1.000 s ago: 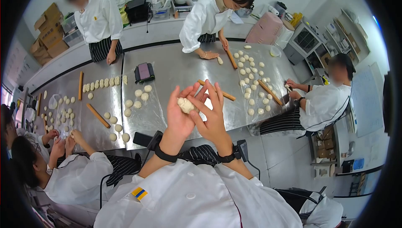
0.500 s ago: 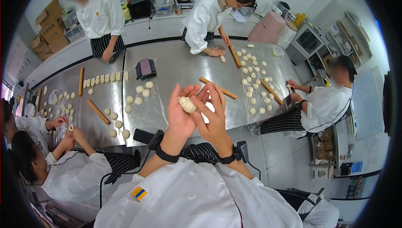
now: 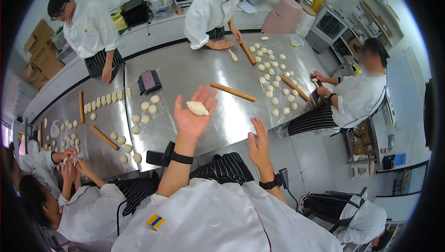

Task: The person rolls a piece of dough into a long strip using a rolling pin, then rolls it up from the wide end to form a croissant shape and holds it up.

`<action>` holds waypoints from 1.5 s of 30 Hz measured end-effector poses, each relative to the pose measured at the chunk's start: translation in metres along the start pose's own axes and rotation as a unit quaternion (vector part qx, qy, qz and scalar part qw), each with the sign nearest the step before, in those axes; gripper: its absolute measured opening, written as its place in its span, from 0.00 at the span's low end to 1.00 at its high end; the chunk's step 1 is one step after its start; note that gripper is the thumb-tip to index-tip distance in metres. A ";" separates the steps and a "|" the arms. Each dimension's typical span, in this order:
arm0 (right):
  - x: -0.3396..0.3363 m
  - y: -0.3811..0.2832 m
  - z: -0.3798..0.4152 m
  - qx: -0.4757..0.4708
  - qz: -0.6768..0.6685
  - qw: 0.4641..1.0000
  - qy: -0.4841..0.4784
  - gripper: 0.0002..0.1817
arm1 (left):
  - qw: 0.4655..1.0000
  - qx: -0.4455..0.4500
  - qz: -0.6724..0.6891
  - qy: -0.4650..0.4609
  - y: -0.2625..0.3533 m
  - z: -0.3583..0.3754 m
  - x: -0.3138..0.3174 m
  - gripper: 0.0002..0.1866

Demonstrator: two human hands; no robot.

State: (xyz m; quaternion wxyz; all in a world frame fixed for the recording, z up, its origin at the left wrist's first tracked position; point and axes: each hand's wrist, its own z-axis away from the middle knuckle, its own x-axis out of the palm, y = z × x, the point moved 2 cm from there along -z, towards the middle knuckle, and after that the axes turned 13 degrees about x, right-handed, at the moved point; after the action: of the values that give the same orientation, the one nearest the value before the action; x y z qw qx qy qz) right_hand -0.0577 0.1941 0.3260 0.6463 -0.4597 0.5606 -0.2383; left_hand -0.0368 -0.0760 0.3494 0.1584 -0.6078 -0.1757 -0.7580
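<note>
On the upturned palm and spread fingers of my left hand (image 3: pixel 190 118) rests a pale, pleated dough bun (image 3: pixel 198 108), longish with ridges across its top. The fingers do not wrap round it. My right hand (image 3: pixel 260 148) is apart from it, lower and to the right, empty and with its fingers stretched out. Both hands are over the near side of the steel table (image 3: pixel 185 66). A wooden rolling pin (image 3: pixel 233 92) lies beyond them. To the left, several round dough balls (image 3: pixel 145 119) sit on clear plastic film.
A dark case with a purple panel (image 3: pixel 148 80) stands behind the dough balls. More dough balls (image 3: pixel 275 84) and a rolling pin (image 3: pixel 295 88) are at the right. Co-workers stand or sit around the table, one (image 3: pixel 215 9) across from me with hands near a dough piece.
My right hand has come off the dough and moved down and right. My left palm has opened out flat, showing the bun. The view has shifted slightly.
</note>
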 end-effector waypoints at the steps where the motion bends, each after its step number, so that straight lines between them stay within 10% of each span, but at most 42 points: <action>1: -0.007 0.016 0.002 0.054 -0.006 0.998 0.011 0.28 | 1.000 -0.010 -0.001 -0.003 -0.005 -0.008 -0.003 0.41; 13: -0.093 0.130 -0.029 0.239 0.005 0.967 0.091 0.32 | 0.995 -0.095 0.005 -0.042 -0.114 -0.121 -0.033 0.45; 29: -0.151 0.269 -0.022 0.262 0.102 0.959 0.025 0.28 | 0.991 -0.130 -0.023 -0.025 -0.222 -0.165 -0.026 0.44; 45: -0.106 0.056 -0.156 -0.020 -0.071 0.997 0.013 0.27 | 0.970 -0.104 -0.185 -0.115 -0.247 -0.127 0.006 0.34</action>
State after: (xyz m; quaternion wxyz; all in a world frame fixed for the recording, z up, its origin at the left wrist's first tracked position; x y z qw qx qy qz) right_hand -0.2440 0.2559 0.3396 0.6111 -0.5082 0.5397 -0.2776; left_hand -0.2602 0.0846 0.3116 -0.0698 -0.6612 -0.2220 -0.7132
